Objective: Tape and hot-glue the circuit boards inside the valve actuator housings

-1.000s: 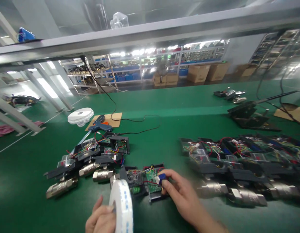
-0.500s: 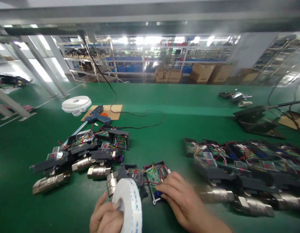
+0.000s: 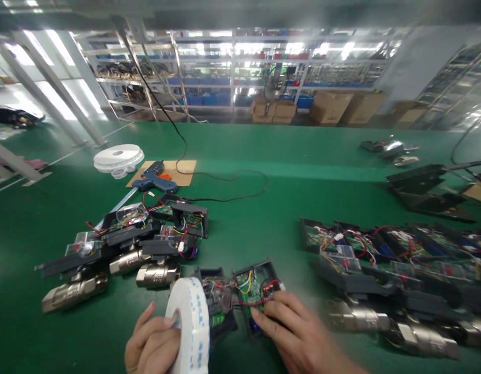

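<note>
My left hand (image 3: pixel 155 340) is closed on a big white roll of tape with blue print (image 3: pixel 194 327), fingers at its core. The roll stands on edge and hides part of a valve unit behind it. My right hand (image 3: pixel 291 327) grips the lower right side of an open dark housing (image 3: pixel 244 278) with a green circuit board (image 3: pixel 253 288) and red and yellow wires inside. My right fingertips lie over the board's lower part, near a blue component. Wires lead left from the housing to a clear-covered actuator part (image 3: pixel 217 293).
Several valve units with metal bodies (image 3: pixel 158 274) lie on the left. A row of similar units (image 3: pixel 361 280) fills the right. Farther back are a glue gun (image 3: pixel 155 179) on cardboard, white tape rolls (image 3: pixel 119 156), a black cable (image 3: pixel 240 200) and a black stand (image 3: pixel 419 192).
The tape roll and my left hand have shifted left. The open housing now sits a little more to the right in view, my right hand still on it. The camera view has tilted down slightly.
</note>
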Tool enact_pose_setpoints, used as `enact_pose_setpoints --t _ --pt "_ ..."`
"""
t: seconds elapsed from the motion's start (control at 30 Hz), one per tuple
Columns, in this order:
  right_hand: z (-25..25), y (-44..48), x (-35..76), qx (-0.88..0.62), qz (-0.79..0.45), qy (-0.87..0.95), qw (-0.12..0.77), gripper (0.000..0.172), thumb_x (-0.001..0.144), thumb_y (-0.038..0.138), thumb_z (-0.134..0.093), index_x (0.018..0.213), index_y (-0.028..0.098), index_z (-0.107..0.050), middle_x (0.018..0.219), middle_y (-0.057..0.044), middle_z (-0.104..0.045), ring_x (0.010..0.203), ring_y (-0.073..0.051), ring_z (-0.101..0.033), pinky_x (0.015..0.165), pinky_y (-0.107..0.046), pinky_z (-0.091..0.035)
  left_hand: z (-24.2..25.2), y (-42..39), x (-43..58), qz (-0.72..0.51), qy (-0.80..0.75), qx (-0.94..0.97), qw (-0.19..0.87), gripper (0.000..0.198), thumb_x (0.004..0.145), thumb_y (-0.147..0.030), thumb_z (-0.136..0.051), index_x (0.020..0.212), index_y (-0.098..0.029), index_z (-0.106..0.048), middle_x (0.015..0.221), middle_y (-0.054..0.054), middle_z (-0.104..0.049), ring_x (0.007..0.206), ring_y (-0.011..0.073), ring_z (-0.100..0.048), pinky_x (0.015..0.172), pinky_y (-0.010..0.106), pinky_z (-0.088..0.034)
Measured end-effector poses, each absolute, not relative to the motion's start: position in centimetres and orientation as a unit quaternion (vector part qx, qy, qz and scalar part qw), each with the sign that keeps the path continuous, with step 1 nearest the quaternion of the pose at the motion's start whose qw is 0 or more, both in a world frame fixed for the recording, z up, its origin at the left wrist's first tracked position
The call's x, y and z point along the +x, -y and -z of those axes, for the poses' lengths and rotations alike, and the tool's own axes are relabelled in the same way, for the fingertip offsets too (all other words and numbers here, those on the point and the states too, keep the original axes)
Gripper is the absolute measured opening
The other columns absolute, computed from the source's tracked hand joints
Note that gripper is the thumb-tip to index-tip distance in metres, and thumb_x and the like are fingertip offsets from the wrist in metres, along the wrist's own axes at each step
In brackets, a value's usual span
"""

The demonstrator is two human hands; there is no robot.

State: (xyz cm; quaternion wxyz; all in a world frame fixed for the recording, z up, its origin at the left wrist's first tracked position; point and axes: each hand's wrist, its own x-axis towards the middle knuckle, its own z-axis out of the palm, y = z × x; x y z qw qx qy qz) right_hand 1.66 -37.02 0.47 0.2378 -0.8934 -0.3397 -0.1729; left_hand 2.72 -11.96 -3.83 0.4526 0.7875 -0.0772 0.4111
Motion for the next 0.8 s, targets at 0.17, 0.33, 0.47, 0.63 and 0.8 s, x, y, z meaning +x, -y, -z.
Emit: enact_pose_setpoints --t 0.17,0.33,0.47,0.63,0.8 --pt "-0.6 36.7 1.8 -0.897 0.192 0.324 0.230 0.036 0.091 0.003 -0.043 0.115 0.011 -0.069 0.097 -0.009 -0.069 0.094 -0.021 -0.055 0.088 -0.031 -0.046 2.8 12.2 3.0 -0.413 0.120 0.792 0.433 0.034 0.095 -0.053 -0.053 0.087 -0.021 -0.063 0.086 0.002 -0.059 0.086 0.0196 -0.057 0.104 0.044 -0.045" --pt "-0.6 36.4 1.6 -0.899 0.281 0.283 0.180 0.034 0.100 0.012 -0.042 0.105 0.021 -0.074 0.090 -0.005 -0.069 0.092 -0.022 -0.054 0.089 -0.038 -0.033 2.3 11.6 2.9 -0.396 0.122 0.799 0.435 0.038 0.094 -0.055 -0.051 0.088 -0.019 -0.063 0.094 0.004 -0.058 0.089 0.0194 -0.058 0.105 0.041 -0.044" --pt "-0.2 36.4 1.7 -0.896 0.269 0.302 0.185 0.038 0.104 0.014 -0.035 0.108 0.015 -0.073 0.086 -0.006 -0.067 0.086 -0.020 -0.055 0.085 -0.035 -0.035 4.3 10.2 2.9 -0.396 0.090 0.811 0.422 0.037 0.093 -0.055 -0.052 0.095 -0.021 -0.064 0.098 0.005 -0.060 0.092 0.0218 -0.059 0.106 0.047 -0.046" --pt "-0.3 36.6 1.6 -0.895 0.252 0.325 0.175 0.037 0.101 0.006 -0.034 0.110 0.012 -0.070 0.086 -0.008 -0.066 0.083 -0.020 -0.055 0.083 -0.035 -0.039 6.5 6.6 3.7 -0.395 0.082 0.817 0.413 0.036 0.090 -0.057 -0.056 0.088 -0.022 -0.066 0.090 0.003 -0.064 0.083 0.0200 -0.062 0.099 0.045 -0.052" --pt "-0.2 35.6 1.3 -0.914 0.259 0.293 0.107 0.032 0.097 0.039 -0.054 0.115 0.015 -0.065 0.100 -0.011 -0.066 0.094 -0.028 -0.057 0.088 -0.043 -0.037 4.2 5.0 3.6 -0.422 0.014 0.812 0.402 0.037 0.083 -0.058 -0.065 0.083 -0.021 -0.067 0.091 0.004 -0.066 0.082 0.0219 -0.063 0.096 0.045 -0.051"
